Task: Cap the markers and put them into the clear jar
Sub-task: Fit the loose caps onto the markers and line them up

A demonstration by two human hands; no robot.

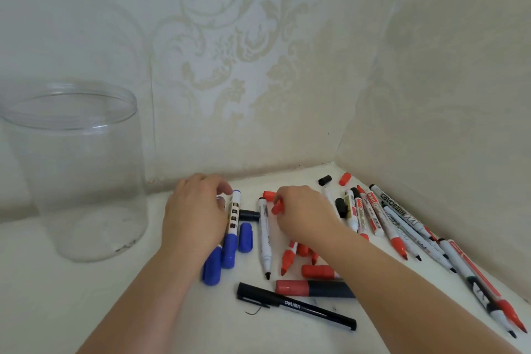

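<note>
A clear jar (77,169) stands upright at the left with nothing inside. My left hand (195,215) curls its fingers around a capped blue marker (232,227) lying on the white surface. My right hand (304,213) pinches a loose red cap (277,206). Between the hands lies an uncapped white marker with a black tip (264,236). Loose blue caps (245,237), red caps (317,271) and uncapped red markers (288,257) lie under my right forearm. A row of several uncapped markers (402,224) fans out at the right.
A black capped pen (296,306) and a red-and-dark marker (313,288) lie near the front. A black cap (324,180) and a red cap (344,178) sit in the far corner. Patterned walls close in behind and on the right.
</note>
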